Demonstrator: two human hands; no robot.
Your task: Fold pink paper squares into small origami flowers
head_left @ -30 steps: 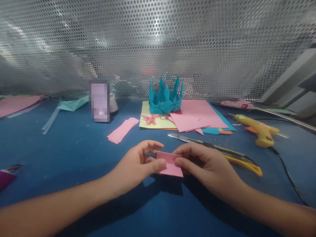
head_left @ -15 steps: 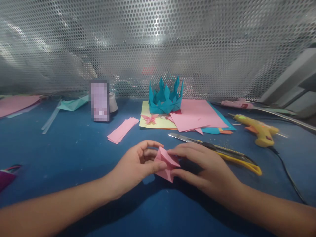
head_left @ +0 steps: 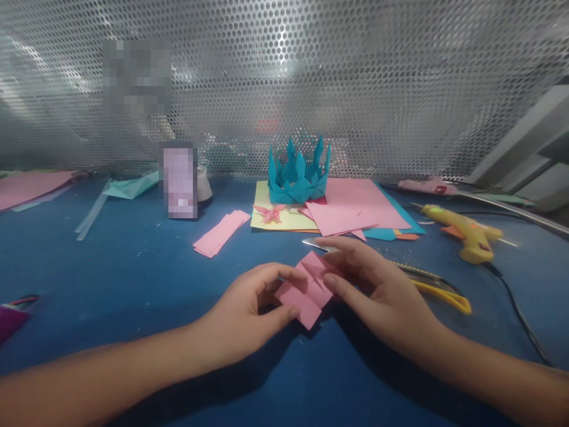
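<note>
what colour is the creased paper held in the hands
The creased paper is plain pink, seen best in the head view.

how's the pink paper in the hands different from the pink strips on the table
The pink paper is between the left hand and right hand; the pink strips lie on the table. The pink paper looks roughly square and creased; the pink strips are long, narrow and look flat. Both are pink.
</note>
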